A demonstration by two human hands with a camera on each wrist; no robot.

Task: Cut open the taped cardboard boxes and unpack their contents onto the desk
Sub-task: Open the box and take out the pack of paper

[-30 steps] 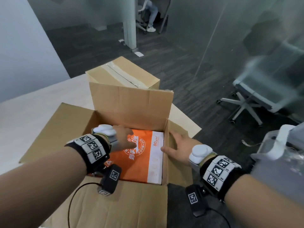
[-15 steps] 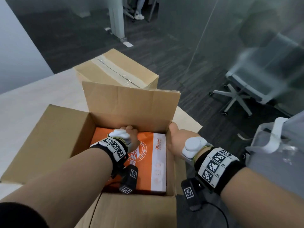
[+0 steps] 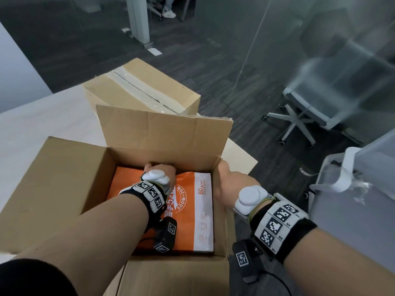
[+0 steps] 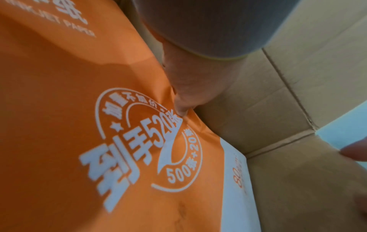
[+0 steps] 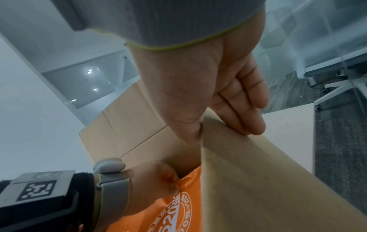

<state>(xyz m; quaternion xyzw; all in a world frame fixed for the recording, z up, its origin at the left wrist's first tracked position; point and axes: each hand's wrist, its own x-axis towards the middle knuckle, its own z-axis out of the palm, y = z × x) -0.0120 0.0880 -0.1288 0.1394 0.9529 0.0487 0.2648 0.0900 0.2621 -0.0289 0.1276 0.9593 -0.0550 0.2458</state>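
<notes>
An open cardboard box (image 3: 64, 178) stands on the desk in front of me. An orange and white ream of paper (image 3: 192, 210) lies flat inside it. My left hand (image 3: 159, 170) reaches to the ream's far edge, by the box's back wall, and its fingers curl down over that edge. In the left wrist view its thumb (image 4: 182, 97) presses on the orange wrapper (image 4: 79, 109). My right hand (image 3: 230, 184) grips the box's right wall near the far corner. In the right wrist view its thumb is inside the wall (image 5: 258, 172) and its fingers outside.
A second box (image 3: 145, 88), still taped along its top, stands just behind the open one. The pale desk (image 3: 42, 124) extends to the left. On the dark floor to the right are a white office chair (image 3: 299, 116) and a grey plastic-wrapped object (image 3: 352, 189).
My left hand slid from the middle of the ream to its far edge and curled over it. My right hand moved forward along the right wall and took hold of it.
</notes>
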